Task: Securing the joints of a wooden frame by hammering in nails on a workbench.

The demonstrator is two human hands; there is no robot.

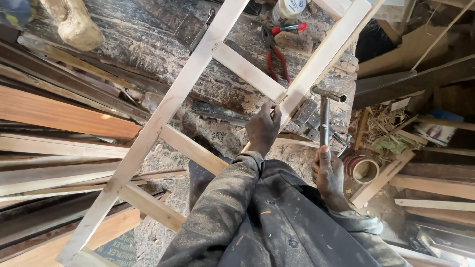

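Clearly the left hand (pixel 263 126) pins the frame (pixel 163 111) on the worktop (pixel 148 44), fingers pinching a nail at the rail joint. The right hand (pixel 329 173), fingers wrapped round the hammer (pixel 324 116), should strike squarely, with light taps while the fingers are near.

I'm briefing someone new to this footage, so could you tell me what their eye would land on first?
A pale wooden ladder-like frame runs diagonally across the dusty workbench. At its right rail, the left hand pinches the joint while the right hand grips a metal hammer raised beside it. Red-handled pliers lie on the bench beyond.
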